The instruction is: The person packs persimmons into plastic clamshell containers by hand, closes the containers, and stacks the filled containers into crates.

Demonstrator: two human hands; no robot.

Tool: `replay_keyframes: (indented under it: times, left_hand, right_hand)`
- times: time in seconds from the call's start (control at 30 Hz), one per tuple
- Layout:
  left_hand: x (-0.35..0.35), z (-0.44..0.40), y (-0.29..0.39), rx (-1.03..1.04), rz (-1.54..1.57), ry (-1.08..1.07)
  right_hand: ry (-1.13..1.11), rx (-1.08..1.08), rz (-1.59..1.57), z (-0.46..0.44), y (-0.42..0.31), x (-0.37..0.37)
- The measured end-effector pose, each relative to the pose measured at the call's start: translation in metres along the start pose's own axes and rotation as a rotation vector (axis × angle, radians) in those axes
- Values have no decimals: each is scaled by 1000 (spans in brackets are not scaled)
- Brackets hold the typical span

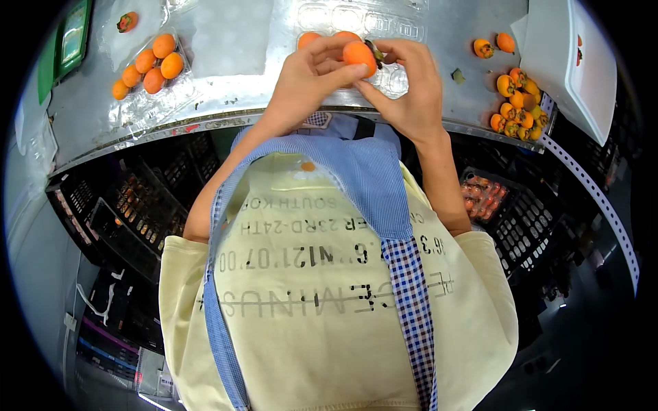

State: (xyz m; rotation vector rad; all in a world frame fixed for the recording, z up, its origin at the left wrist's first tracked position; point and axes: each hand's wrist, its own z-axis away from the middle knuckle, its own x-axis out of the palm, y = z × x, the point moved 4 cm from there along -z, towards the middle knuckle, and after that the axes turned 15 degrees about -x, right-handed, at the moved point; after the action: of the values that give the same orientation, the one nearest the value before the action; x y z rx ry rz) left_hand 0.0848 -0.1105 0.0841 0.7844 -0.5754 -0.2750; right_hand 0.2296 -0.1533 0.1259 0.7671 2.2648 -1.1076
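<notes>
Gripping an orange persimmon [358, 59] at the frame's top centre, a worker's left hand [310, 74] presses its thumb against the fruit, while the right hand [412, 90] curves index finger and thumb about its leafy cap, their hold unclear. Six persimmons [145, 61] sit grouped at upper left on a metal table [466, 27]; a heap of persimmons [526, 119] crowds the edge at upper right.
</notes>
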Motion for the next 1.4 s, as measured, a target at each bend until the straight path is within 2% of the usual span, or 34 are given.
replay_keyframes:
  times: [0.07,0.17,0.47,0.57,0.87,0.97,1.17,1.4]
  left_hand:
    - [-5,3,4,-65,184,-100]
    - [-12,3,0,-103,294,-169]
    - [-7,4,-5,-230,387,-226]
    - [-10,2,-8,-220,437,-316]
    - [0,3,-1,-169,296,-194]
    - [-3,0,-5,-206,354,-223]
    - [-10,-5,-12,-262,333,-233]
    - [-10,-6,-16,-307,272,-229]
  right_hand:
    - [7,125,-188,-3,-2,-2]
    - [122,237,-384,5,10,8]
    - [64,349,-691,8,17,31]
    - [12,430,-714,11,18,36]
    - [-4,256,-375,1,12,25]
    - [27,233,-344,-4,10,23]
    - [60,324,-488,1,17,26]
    - [59,253,-408,-5,17,21]
